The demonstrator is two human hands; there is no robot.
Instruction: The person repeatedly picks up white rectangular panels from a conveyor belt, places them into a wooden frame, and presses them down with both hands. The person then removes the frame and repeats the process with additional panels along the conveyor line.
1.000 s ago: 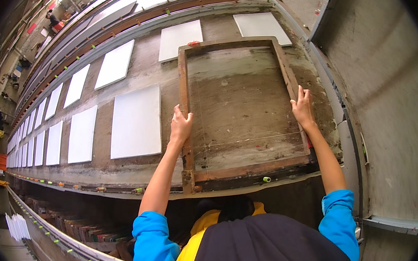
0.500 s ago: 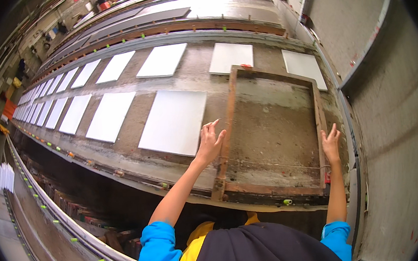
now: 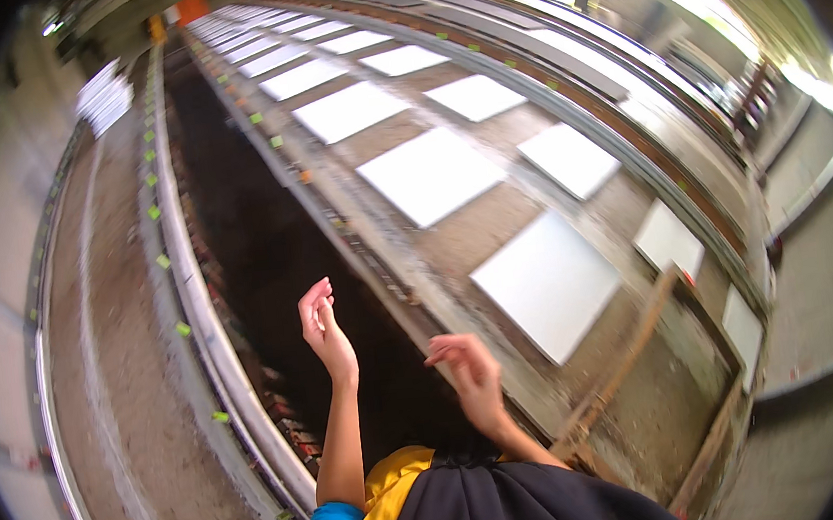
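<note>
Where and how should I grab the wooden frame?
Probably take the frame by its two side bars, coming from the table's near edge: its middle is open, and the bars run away from that edge and look narrow enough to grasp.

Loose fingers (image 3: 458, 344), white panels (image 3: 545, 286), wooden frame (image 3: 625, 350)

A stack of thin white sheets (image 3: 104, 100) is sitting upper left; small bright-green tabs (image 3: 163, 261) are lining a long brown-topped table (image 3: 131, 338).

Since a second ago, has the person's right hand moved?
Yes, to the left: the right hand was at the right bar of the wooden frame; now it is off it, beyond its left bar.
</note>
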